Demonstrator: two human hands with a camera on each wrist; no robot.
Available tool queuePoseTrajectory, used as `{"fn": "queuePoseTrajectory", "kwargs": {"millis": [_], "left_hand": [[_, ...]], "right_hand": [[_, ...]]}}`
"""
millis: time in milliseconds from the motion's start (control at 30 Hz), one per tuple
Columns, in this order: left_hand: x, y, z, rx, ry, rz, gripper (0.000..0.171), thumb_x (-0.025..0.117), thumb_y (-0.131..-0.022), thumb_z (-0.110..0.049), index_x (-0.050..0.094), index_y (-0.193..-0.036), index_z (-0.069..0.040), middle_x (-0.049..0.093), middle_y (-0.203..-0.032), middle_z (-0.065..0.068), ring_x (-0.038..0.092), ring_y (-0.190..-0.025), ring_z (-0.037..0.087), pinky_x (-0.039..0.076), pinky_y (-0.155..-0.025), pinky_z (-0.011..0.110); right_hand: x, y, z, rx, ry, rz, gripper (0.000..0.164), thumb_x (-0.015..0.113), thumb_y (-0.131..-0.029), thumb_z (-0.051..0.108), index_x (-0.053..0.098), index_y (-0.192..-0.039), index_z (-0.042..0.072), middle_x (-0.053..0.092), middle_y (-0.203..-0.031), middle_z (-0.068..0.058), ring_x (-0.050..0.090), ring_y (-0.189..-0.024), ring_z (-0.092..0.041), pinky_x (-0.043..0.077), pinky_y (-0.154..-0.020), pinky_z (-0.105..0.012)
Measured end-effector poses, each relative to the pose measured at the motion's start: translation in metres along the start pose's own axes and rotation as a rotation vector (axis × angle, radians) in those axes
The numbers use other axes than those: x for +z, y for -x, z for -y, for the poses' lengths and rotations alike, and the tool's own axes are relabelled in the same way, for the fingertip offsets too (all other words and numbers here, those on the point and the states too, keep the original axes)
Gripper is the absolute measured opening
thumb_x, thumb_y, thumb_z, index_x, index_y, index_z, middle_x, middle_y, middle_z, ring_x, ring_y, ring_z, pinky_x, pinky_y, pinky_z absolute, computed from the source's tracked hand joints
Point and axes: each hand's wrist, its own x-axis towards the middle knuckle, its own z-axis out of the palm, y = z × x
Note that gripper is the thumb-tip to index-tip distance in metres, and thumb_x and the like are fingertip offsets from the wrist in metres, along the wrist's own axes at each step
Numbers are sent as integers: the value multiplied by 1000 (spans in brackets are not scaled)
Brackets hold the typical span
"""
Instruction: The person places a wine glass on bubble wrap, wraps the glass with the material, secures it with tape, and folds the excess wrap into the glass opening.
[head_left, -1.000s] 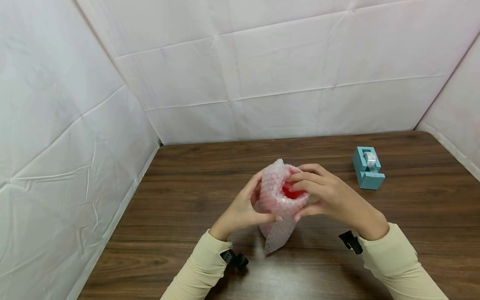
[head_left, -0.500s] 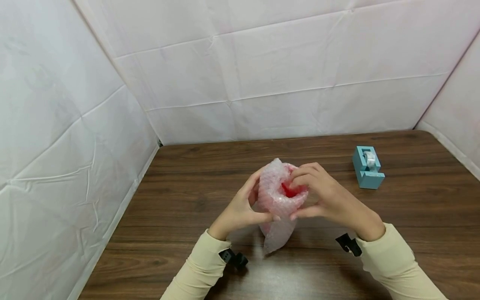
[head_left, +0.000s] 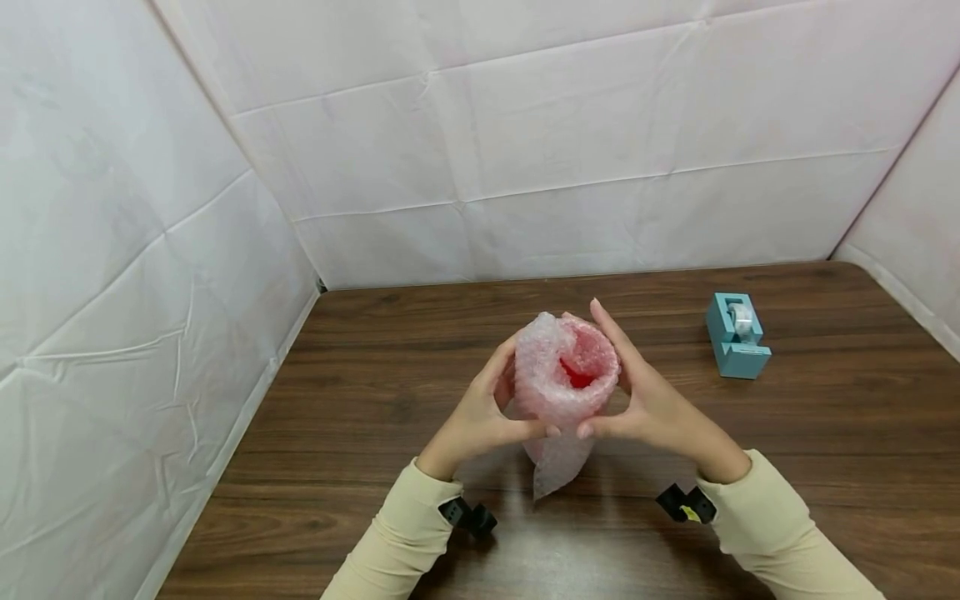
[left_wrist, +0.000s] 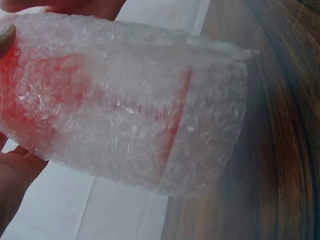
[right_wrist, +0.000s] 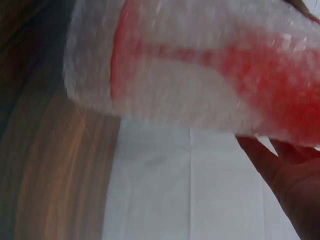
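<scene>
Between my hands a red goblet [right_wrist: 280,85] stands rolled in clear bubble wrap [head_left: 558,404]. Its bowl, thin stem and flat foot show through the layers in the right wrist view. From above, the wrap forms an open-topped tube with red visible inside. A loose pointed flap of wrap hangs at the front. My left hand [head_left: 480,417] grips the roll from the left, thumb in front and fingers behind. My right hand [head_left: 660,408] holds the right side, thumb at the front, fingers along the far side.
A light blue tape dispenser [head_left: 738,337] with a roll of clear tape stands at the back right of the dark wooden table [head_left: 375,375]. White sheeting [head_left: 480,150] closes off the back and both sides.
My right hand's fingers have come out of the wrap's open top and now lie along its right side. The opening looks rounder. My left hand keeps its grip.
</scene>
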Motion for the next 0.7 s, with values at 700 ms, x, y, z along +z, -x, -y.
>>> {"fn": "queuePoseTrajectory", "kwargs": {"millis": [700], "left_hand": [[1,0,0,104,-286,-53,109,86,-64,3,22,-151,-8,34,-145,16,42,-128,25,48,-98,38]], "right_hand": [[8,0,-2,29,-21,-164,109,83,-61,-10,26,-151,12,45,-139,4,48,-121,-7,47,-94,-17]]}}
